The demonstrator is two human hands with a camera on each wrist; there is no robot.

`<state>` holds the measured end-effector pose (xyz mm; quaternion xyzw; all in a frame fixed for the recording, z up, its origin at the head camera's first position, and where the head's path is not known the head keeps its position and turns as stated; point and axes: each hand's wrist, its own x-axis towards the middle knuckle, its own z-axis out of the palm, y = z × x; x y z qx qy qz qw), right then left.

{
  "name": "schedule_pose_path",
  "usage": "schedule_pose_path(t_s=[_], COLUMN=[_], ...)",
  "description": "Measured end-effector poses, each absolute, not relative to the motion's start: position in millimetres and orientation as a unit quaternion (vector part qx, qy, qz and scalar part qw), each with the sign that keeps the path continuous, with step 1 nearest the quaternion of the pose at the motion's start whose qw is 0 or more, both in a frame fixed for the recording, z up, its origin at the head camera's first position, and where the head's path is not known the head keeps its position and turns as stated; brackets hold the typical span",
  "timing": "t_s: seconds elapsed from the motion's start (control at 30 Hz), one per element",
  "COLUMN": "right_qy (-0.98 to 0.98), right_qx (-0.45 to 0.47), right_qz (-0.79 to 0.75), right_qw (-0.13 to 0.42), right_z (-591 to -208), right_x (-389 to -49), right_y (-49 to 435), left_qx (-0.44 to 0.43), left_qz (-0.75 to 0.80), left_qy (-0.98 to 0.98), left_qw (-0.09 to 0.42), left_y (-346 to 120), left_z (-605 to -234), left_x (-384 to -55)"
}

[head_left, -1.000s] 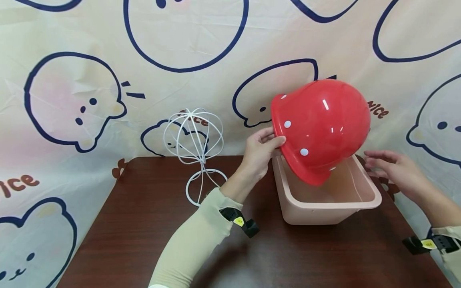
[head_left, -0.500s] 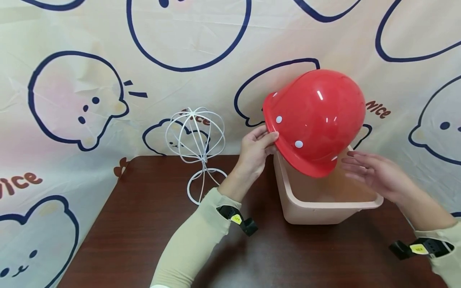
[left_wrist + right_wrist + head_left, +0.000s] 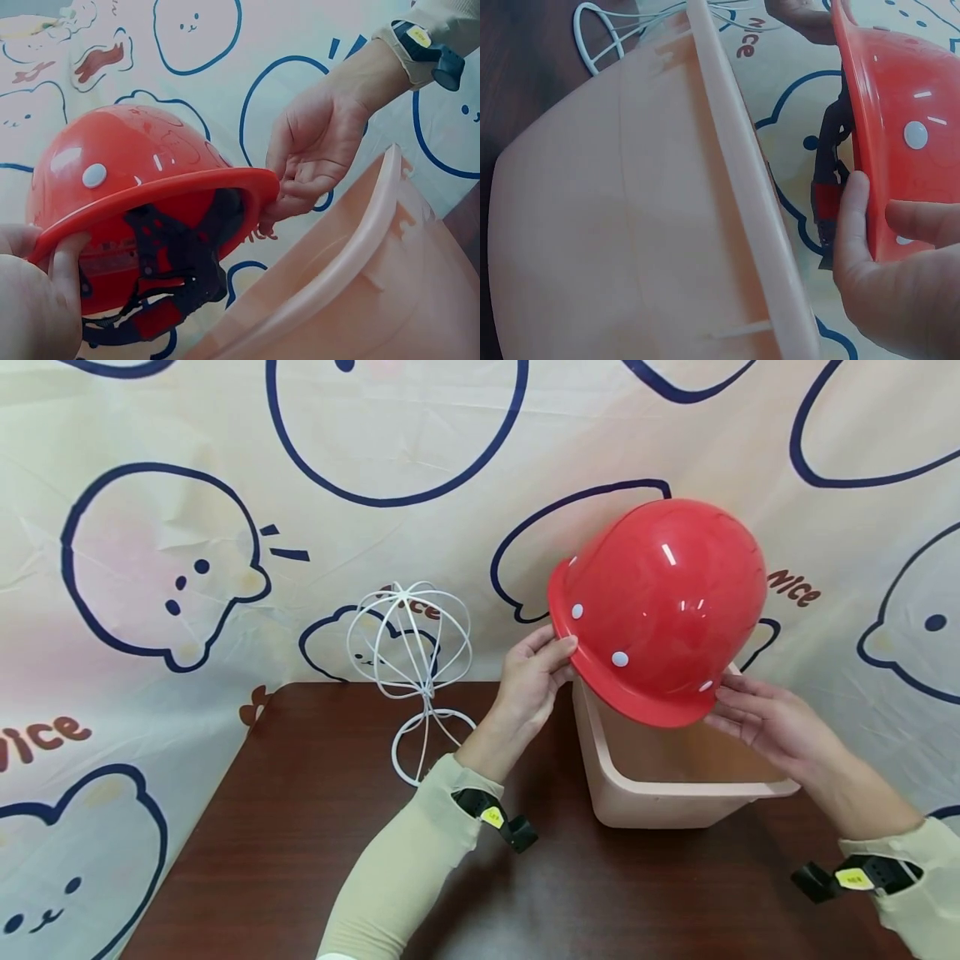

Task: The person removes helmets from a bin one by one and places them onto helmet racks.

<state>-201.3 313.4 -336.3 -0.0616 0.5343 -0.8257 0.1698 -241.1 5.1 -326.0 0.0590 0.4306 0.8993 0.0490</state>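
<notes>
A red hard hat (image 3: 663, 602) with white round studs is held tilted above the pink bin (image 3: 675, 797). My left hand (image 3: 528, 681) pinches its brim at the left, thumb on the outer face. On the opposite side my right hand (image 3: 780, 722) grips the brim; the right wrist view shows one finger (image 3: 853, 217) on the inner side and another digit over the shell. Dark straps of the inner harness (image 3: 180, 247) hang inside the hat in the left wrist view. In the head view, the hat hides the bin's back rim.
A white wire stand (image 3: 426, 693) with a round cage top stands left of the bin on the dark brown table (image 3: 300, 827). Behind the table hangs a cloth (image 3: 420, 435) printed with cartoon bears. Both wrists wear black camera mounts (image 3: 495, 818).
The right hand has moved left from beside the bin to the hat's brim and now grips it. The hat has risen slightly and shifted a little left, with the left hand still holding it.
</notes>
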Motion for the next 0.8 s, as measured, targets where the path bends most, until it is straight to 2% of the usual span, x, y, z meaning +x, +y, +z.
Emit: schedule_pose_path(t_s=[0.27,0.57,0.8], right_qy=[0.493,0.532,0.532], right_qx=[-0.073,-0.015,-0.001], right_qz=[-0.850,-0.839,-0.842], right_qw=[0.170,0.110,0.093], right_z=[-338.5,-336.2,-331.8], right_x=[-202.2,-202.0,-201.3], right_y=[309.4,307.1,307.1], left_qx=[0.061,0.072,0.094], left_qz=[0.893,0.852,0.808], left_qy=[0.444,0.515,0.576], left_qw=[0.051,0.052,0.076], left_y=[4.3,2.1,-4.3], left_z=[-332.0,-334.2,-330.7], left_x=[-244.4,-244.8,-243.6])
